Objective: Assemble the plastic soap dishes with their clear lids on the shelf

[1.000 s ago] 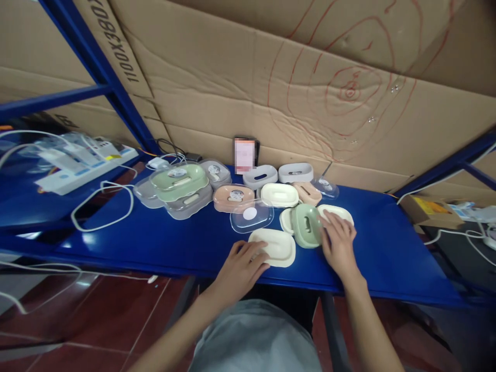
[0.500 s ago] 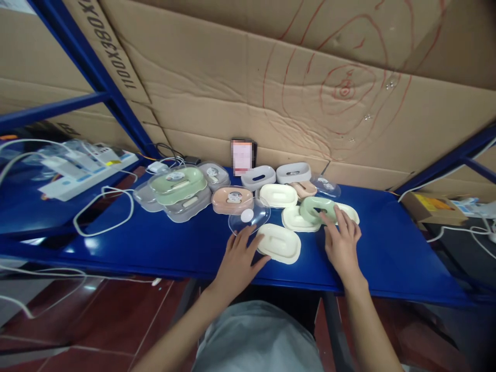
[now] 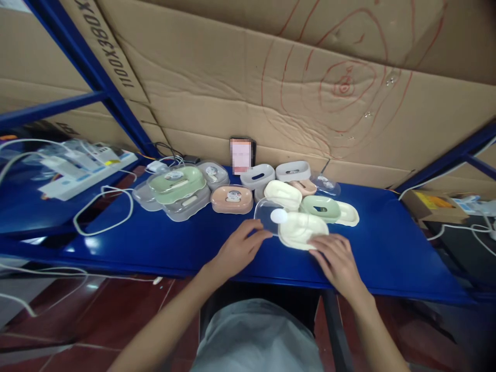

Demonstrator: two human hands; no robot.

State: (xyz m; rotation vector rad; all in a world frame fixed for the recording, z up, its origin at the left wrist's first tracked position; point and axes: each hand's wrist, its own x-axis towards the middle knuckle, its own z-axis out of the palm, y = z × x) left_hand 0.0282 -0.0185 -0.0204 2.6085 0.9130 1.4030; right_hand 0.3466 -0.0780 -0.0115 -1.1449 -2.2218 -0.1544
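My left hand (image 3: 235, 251) holds a clear plastic lid (image 3: 268, 215) with a white round sticker, tilted up off the blue shelf. My right hand (image 3: 336, 260) grips the near edge of a cream soap dish (image 3: 302, 229) just right of that lid. Behind them lie another cream dish (image 3: 282, 194), a green dish (image 3: 320, 207) resting on a cream tray (image 3: 348, 214), and a peach dish (image 3: 232, 199). Two white dishes (image 3: 257, 177) stand by the cardboard wall.
A stack of green and grey lidded dishes (image 3: 177, 188) sits at the left of the blue shelf (image 3: 155, 240). A white cable (image 3: 101, 208) loops further left, near a power strip (image 3: 83, 163). A phone (image 3: 241, 154) leans on the cardboard wall. Blue rack posts flank both sides.
My left hand picked up the clear lid and tilted it. The cream dish moved right, and my right hand left the green dish and took the cream dish's edge.
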